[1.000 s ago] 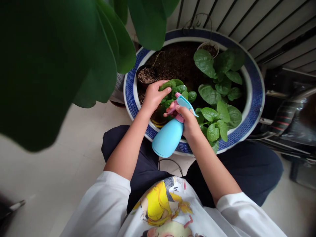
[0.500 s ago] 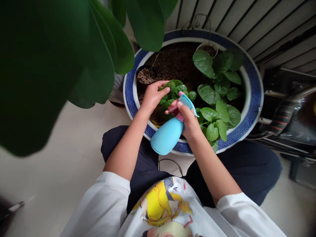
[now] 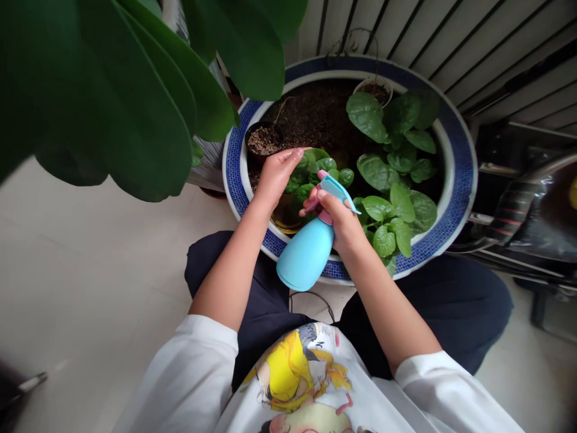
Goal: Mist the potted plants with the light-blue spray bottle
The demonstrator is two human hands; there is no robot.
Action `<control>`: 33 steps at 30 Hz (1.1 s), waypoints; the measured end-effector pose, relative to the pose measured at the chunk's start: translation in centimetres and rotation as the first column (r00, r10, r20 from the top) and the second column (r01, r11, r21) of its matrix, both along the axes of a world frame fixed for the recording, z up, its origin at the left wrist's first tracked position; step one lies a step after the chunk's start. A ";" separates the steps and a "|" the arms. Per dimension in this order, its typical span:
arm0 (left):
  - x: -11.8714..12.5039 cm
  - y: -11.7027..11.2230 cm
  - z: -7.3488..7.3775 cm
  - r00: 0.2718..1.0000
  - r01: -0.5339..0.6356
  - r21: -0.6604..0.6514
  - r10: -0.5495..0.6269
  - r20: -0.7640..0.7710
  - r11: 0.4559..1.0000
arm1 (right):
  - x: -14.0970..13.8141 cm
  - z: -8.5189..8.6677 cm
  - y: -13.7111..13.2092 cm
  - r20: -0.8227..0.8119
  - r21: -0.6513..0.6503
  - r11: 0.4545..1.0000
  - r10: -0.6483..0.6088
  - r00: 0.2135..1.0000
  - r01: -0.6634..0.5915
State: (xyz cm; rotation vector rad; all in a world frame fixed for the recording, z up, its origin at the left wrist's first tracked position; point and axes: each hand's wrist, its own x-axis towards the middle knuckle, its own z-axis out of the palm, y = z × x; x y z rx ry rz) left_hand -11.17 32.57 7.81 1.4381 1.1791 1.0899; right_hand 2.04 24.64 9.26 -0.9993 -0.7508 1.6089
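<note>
Left hand (image 3: 274,174) has flattened, fingers together, on small leaves (image 3: 315,167) by planter's (image 3: 460,180) left rim. Right hand (image 3: 343,224) grips spray bottle (image 3: 306,252), its head tilted toward those leaves.

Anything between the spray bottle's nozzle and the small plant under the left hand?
Nothing visible. The right hand holds the spray bottle, nozzle close to the small plant; the left hand touches it from the side.

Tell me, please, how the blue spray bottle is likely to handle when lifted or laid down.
The spray bottle looks like stiff, smooth plastic, probably light, though its fill is hidden. The right hand holds it tilted by the neck, suggesting little weight. Its rounded body would likely roll if laid down.
</note>
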 end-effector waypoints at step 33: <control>-2.8 2.3 -2.3 0.968 -0.203 0.014 0.203 -0.148 0.979 | 0.3 -0.5 -0.1 0.060 0.018 0.999 0.048 0.997 -0.049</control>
